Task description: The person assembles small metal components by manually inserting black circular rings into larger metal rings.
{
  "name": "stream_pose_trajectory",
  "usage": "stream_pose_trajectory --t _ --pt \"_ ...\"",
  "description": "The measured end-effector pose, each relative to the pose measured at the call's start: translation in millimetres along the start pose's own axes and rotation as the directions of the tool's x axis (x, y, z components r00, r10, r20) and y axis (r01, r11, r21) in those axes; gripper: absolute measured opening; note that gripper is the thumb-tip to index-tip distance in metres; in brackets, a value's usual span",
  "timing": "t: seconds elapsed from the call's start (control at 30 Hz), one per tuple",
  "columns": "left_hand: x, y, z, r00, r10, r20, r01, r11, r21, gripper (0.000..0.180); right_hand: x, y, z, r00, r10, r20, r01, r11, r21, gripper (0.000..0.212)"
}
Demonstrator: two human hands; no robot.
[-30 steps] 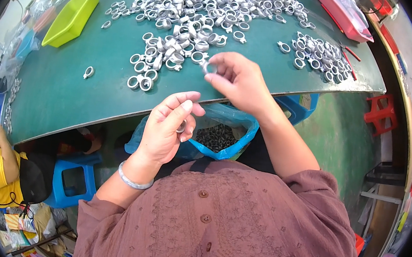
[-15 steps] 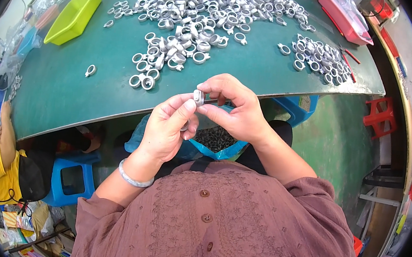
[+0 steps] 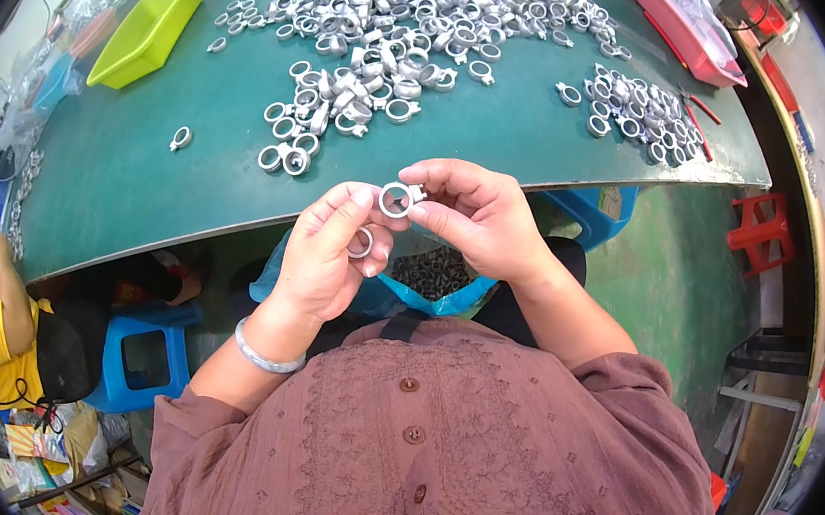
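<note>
Presently, one grey lugged ring [image 3: 381, 201] sits at the near edge of the table [image 3: 188, 189], pinched by the right hand [image 3: 487, 215] and touched by the left hand [image 3: 324, 253], whose curled fingers grip a second ring [image 3: 368, 244]; one large ring heap [image 3: 410, 41] lies toward the far edge, one smaller pile [image 3: 639, 115] near the right corner.
</note>
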State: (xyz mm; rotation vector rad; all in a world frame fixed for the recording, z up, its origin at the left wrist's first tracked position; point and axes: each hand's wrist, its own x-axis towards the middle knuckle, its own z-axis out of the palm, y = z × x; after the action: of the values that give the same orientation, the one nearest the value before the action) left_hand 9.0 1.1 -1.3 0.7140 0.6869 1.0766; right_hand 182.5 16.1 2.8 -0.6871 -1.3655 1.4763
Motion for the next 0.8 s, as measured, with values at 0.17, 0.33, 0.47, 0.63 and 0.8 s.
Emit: stream_pose_trajectory --t 0.17,0.33,0.47,0.63,0.8 --pt "0 -1 -2 1.000 -0.016 0.003 0.016 1.000 0.020 0.018 0 0 -2 1.000 0.016 -0.009 -0.016 0.999 -0.027 0.023" --pt "0 -3 -5 0.999 -0.025 0.020 0.025 0.999 0.021 0.016 -1 -4 -3 0.998 0.057 -0.015 -0.058 0.997 -0.053 0.019" --pt "0 -2 -2 1.000 -0.014 0.028 0.014 1.000 0.025 0.014 2 0 -10 0.980 -0.187 0.068 0.199 0.927 -0.317 0.019" --pt "1 -7 -4 0.998 0.069 0.004 -0.069 0.991 0.119 0.017 0 6 -6 0.991 -0.132 0.012 0.133 0.983 -0.128 0.022" --pt "0 -12 -1 0.959 0.279 0.047 -0.281 0.915 0.291 0.029 -1 7 -6 0.998 -0.069 -0.014 0.068 0.997 -0.048 0.026"
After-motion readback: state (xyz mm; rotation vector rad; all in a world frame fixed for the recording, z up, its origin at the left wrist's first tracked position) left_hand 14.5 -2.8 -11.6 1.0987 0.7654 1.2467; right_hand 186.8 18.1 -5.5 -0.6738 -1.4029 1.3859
